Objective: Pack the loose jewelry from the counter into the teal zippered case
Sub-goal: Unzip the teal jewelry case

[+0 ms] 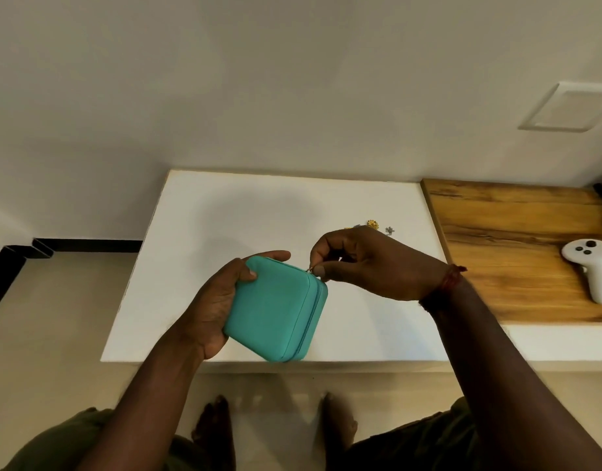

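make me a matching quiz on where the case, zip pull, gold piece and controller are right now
1 case
2 zip pull
3 gold piece
4 controller

a lying on the wood top
b pinched by the right hand
c gripped by the left hand
d lying on the white counter

Pairs: 1-c, 2-b, 3-d, 4-a
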